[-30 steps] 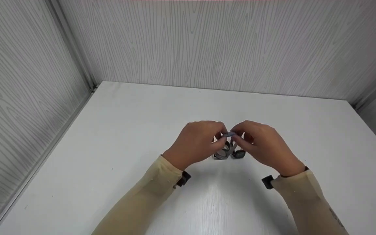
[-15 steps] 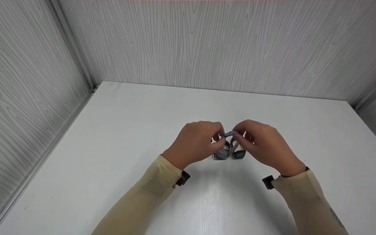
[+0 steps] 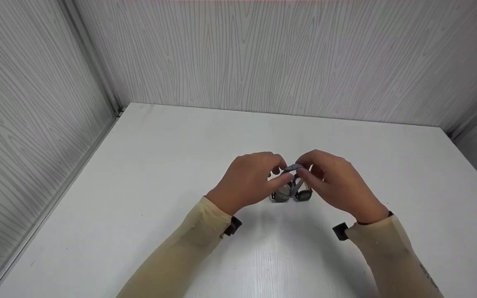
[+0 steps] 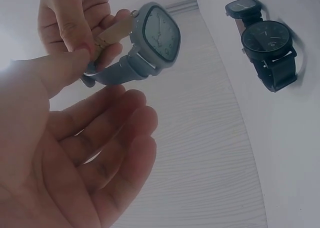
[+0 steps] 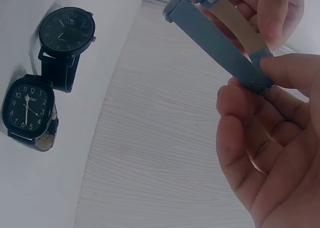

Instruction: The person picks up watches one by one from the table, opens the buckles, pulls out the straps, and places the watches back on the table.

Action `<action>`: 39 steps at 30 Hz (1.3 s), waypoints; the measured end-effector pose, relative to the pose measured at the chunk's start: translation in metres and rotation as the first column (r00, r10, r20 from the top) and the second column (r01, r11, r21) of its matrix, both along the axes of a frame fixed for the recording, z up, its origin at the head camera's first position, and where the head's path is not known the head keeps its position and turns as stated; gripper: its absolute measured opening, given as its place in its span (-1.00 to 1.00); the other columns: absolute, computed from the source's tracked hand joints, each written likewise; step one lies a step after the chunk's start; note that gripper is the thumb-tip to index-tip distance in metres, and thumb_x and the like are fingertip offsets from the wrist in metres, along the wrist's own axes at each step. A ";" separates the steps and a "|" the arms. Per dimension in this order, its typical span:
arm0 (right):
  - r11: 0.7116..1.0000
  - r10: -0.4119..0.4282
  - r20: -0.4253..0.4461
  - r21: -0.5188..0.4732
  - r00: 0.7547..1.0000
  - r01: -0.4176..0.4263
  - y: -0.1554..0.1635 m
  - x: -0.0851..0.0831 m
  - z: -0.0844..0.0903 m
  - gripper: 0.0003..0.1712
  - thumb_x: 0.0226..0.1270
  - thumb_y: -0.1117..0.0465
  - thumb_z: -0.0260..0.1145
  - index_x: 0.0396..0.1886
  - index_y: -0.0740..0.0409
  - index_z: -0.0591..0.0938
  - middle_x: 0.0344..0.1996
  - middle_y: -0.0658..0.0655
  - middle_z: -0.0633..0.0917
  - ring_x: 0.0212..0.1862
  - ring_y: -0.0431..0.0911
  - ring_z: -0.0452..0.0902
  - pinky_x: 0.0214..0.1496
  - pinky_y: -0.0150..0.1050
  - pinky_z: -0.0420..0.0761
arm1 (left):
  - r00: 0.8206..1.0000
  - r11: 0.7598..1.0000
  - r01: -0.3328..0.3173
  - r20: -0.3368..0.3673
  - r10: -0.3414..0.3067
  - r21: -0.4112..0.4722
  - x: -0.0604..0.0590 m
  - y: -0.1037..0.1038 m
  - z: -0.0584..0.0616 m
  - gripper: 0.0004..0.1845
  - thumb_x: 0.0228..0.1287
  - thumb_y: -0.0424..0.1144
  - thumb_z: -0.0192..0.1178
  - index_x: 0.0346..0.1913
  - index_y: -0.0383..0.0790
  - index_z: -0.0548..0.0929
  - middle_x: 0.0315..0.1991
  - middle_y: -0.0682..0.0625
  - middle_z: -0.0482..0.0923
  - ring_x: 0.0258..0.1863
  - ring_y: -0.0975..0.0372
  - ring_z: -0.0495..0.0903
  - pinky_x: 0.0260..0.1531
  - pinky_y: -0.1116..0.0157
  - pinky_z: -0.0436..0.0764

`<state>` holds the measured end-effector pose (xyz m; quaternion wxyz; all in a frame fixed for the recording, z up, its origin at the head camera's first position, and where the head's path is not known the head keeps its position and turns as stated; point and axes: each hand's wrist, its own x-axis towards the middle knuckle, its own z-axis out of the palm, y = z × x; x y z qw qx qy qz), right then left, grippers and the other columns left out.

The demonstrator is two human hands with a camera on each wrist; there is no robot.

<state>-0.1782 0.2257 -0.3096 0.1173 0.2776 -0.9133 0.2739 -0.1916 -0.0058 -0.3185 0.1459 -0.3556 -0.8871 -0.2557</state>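
A grey-blue wristwatch [image 3: 292,168] with a rounded square face [image 4: 160,35] hangs above the white table [image 3: 180,165]. My left hand [image 3: 279,176] pinches one end of its strap [image 4: 107,73] between thumb and fingers. My right hand [image 3: 306,171] pinches the other strap end [image 5: 235,58] near its holes. The strap's tan inner side shows. Two dark watches lie on the table right under my hands: a round-faced one [image 5: 66,30] and a square-faced one [image 5: 27,108].
Grey wood-grain walls [image 3: 263,54] close in the table at the back and on both sides. The two dark watches [image 3: 292,194] sit side by side near the table's middle. Both arms wear cream sleeves [image 3: 189,248].
Both hands have risen slightly with the grey-blue watch and drawn a little closer together. The two dark watches have not moved.
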 end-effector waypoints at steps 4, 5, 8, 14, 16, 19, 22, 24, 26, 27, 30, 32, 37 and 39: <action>1.000 0.004 -0.001 -0.012 1.000 -0.004 0.000 0.001 0.000 -0.89 0.50 0.21 0.35 -0.05 -0.04 0.68 -0.37 -0.21 0.62 -0.46 -0.23 0.48 -0.43 -0.27 0.48 | 1.000 1.000 0.003 -0.024 -0.003 -0.018 0.000 0.000 -0.001 -0.79 0.47 -0.07 0.28 -0.11 -0.13 0.75 -0.28 0.07 0.72 -0.31 0.30 0.64 -0.31 0.32 0.61; 1.000 0.004 -0.001 -0.012 1.000 -0.004 0.000 0.001 -0.001 -0.89 0.50 0.21 0.35 -0.06 -0.04 0.68 -0.37 -0.21 0.62 -0.47 -0.23 0.48 -0.43 -0.27 0.48 | 1.000 1.000 0.004 -0.028 -0.005 -0.019 0.000 -0.001 -0.001 -0.80 0.47 -0.07 0.28 -0.11 -0.13 0.75 -0.28 0.07 0.72 -0.32 0.30 0.64 -0.31 0.32 0.61; 1.000 0.001 -0.005 -0.012 1.000 -0.001 0.000 0.001 -0.002 -0.89 0.50 0.20 0.35 -0.06 -0.05 0.67 -0.39 -0.21 0.62 -0.48 -0.24 0.47 -0.44 -0.27 0.48 | 0.999 1.000 0.006 -0.032 -0.007 -0.027 0.000 -0.002 -0.002 -0.79 0.46 -0.07 0.29 -0.14 -0.14 0.76 -0.29 0.07 0.72 -0.33 0.29 0.64 -0.32 0.32 0.61; 1.000 -0.014 -0.041 -0.011 0.999 0.013 0.001 0.000 -0.001 -0.87 0.49 0.21 0.36 -0.03 -0.03 0.67 -0.38 -0.21 0.65 -0.50 -0.24 0.47 -0.47 -0.28 0.47 | 0.997 0.994 -0.001 0.083 0.010 -0.112 -0.001 -0.002 -0.002 -0.78 0.45 -0.04 0.27 -0.20 -0.11 0.77 -0.33 0.10 0.72 -0.33 0.28 0.63 -0.31 0.27 0.60; 0.999 -0.033 -0.063 -0.002 0.997 0.033 0.001 -0.001 -0.001 -0.86 0.49 0.21 0.36 -0.03 -0.03 0.67 -0.36 -0.21 0.67 -0.48 -0.25 0.47 -0.47 -0.29 0.47 | 0.987 0.991 0.000 0.159 0.021 -0.134 -0.001 -0.001 -0.001 -0.77 0.46 -0.03 0.25 -0.20 -0.10 0.77 -0.34 0.13 0.72 -0.33 0.29 0.61 -0.29 0.26 0.59; 0.998 -0.067 -0.092 0.005 0.993 0.068 0.002 -0.001 -0.001 -0.87 0.47 0.22 0.37 -0.05 -0.01 0.68 -0.33 -0.19 0.68 -0.46 -0.25 0.48 -0.45 -0.28 0.48 | 0.969 0.990 0.001 0.246 0.033 -0.138 -0.001 0.001 0.000 -0.76 0.48 -0.01 0.24 -0.17 -0.09 0.77 -0.35 0.16 0.71 -0.33 0.29 0.60 -0.28 0.25 0.58; 0.997 -0.079 -0.090 0.002 0.993 0.079 0.002 -0.001 -0.001 -0.89 0.48 0.22 0.37 -0.06 0.00 0.68 -0.31 -0.18 0.70 -0.45 -0.25 0.49 -0.44 -0.28 0.49 | 0.962 0.991 -0.007 0.270 0.044 -0.136 -0.002 0.001 -0.001 -0.75 0.48 0.00 0.24 -0.18 -0.09 0.77 -0.36 0.17 0.70 -0.35 0.29 0.60 -0.29 0.26 0.58; 0.997 -0.074 -0.076 -0.002 0.994 0.074 0.003 -0.001 -0.002 -0.88 0.49 0.22 0.36 -0.05 -0.01 0.68 -0.31 -0.17 0.70 -0.45 -0.25 0.49 -0.44 -0.29 0.49 | 0.965 0.989 -0.015 0.257 0.053 -0.146 -0.003 0.001 -0.002 -0.74 0.47 0.01 0.24 -0.18 -0.09 0.77 -0.35 0.16 0.70 -0.34 0.28 0.60 -0.29 0.26 0.58; 0.998 -0.062 -0.059 -0.007 0.996 0.062 0.003 -0.001 -0.002 -0.88 0.49 0.22 0.35 -0.04 -0.01 0.67 -0.31 -0.16 0.71 -0.45 -0.25 0.50 -0.44 -0.29 0.50 | 0.970 0.988 -0.023 0.236 0.059 -0.149 -0.003 0.000 -0.002 -0.72 0.46 0.03 0.24 -0.16 -0.11 0.76 -0.31 0.13 0.71 -0.30 0.27 0.62 -0.26 0.25 0.60; 0.998 -0.056 -0.048 -0.010 0.997 0.056 0.003 -0.001 -0.002 -0.88 0.49 0.22 0.36 -0.04 -0.02 0.67 -0.32 -0.15 0.71 -0.45 -0.24 0.50 -0.44 -0.28 0.49 | 0.973 0.989 -0.026 0.224 0.058 -0.144 -0.003 0.000 -0.003 -0.71 0.46 0.04 0.25 -0.13 -0.12 0.75 -0.28 0.11 0.72 -0.28 0.27 0.64 -0.24 0.25 0.61; 0.999 -0.032 -0.025 -0.006 0.999 0.032 0.002 0.000 -0.002 -0.87 0.48 0.22 0.37 -0.04 -0.03 0.66 -0.31 -0.16 0.69 -0.44 -0.24 0.50 -0.42 -0.28 0.50 | 0.983 0.994 -0.027 0.176 0.046 -0.107 -0.003 0.000 -0.003 -0.67 0.45 0.04 0.27 -0.03 -0.16 0.72 -0.18 0.05 0.73 -0.20 0.25 0.68 -0.18 0.24 0.63; 1.000 -0.009 -0.017 0.003 1.000 0.009 0.002 0.000 -0.001 -0.87 0.48 0.22 0.37 -0.04 -0.03 0.66 -0.29 -0.17 0.68 -0.41 -0.25 0.51 -0.40 -0.28 0.52 | 0.990 0.997 -0.018 0.137 0.028 -0.072 -0.003 -0.001 -0.004 -0.64 0.43 0.04 0.30 0.03 -0.17 0.70 -0.15 0.03 0.73 -0.19 0.25 0.68 -0.18 0.25 0.63; 0.999 0.050 -0.025 0.007 0.998 -0.050 0.001 0.000 0.000 -0.87 0.49 0.23 0.35 -0.04 -0.03 0.66 -0.24 -0.16 0.68 -0.35 -0.28 0.53 -0.33 -0.30 0.56 | 0.999 0.999 0.046 0.028 -0.046 0.002 -0.004 -0.001 -0.004 -0.69 0.40 -0.02 0.35 0.01 -0.15 0.72 -0.18 0.06 0.72 -0.21 0.27 0.68 -0.23 0.30 0.62; 0.997 0.074 -0.029 -0.003 0.997 -0.074 0.001 0.000 0.000 -0.86 0.48 0.24 0.36 -0.04 -0.03 0.66 -0.22 -0.15 0.69 -0.33 -0.28 0.54 -0.31 -0.31 0.57 | 0.996 0.996 0.084 -0.010 -0.084 0.025 -0.004 -0.001 -0.004 -0.77 0.40 -0.08 0.35 -0.05 -0.14 0.73 -0.21 0.07 0.72 -0.22 0.27 0.67 -0.24 0.32 0.61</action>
